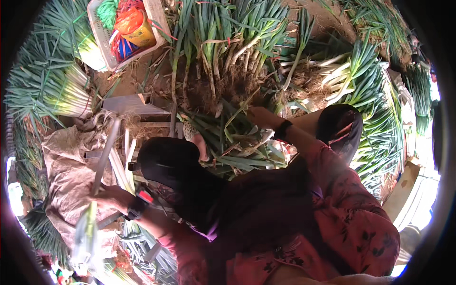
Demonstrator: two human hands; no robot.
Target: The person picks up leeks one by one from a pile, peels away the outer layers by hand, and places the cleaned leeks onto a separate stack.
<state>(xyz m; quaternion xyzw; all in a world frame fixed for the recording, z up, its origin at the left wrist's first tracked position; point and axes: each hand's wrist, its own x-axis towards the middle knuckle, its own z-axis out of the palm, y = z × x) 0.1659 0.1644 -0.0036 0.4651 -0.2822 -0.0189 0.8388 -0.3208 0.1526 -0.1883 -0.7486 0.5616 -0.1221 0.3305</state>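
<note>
My left hand [113, 198] is closed around a long green onion [101, 164]. Its pale shaft points up and away from me; the leafy end hangs below the hand, smeared by motion. Over a heap of loose green leaves [242, 152] between my knees, my right hand [264, 118] has its fingers curled. A yellowish-green leaf [236, 114] passes by its fingertips, but what they grip is unclear. Several pale onion stalks [121, 166] lie beside my left knee, against a metal frame [135, 105]. Uncleaned green onions with dirty roots [232, 52] stand just beyond the heap.
A white plastic basket [105, 58] at the far left holds coloured ties and a yellow container. Tied onion bundles [71, 90] lie on the left. More onions [375, 118] are piled at the right. A brown sack cloth [71, 175] drapes beside my left arm.
</note>
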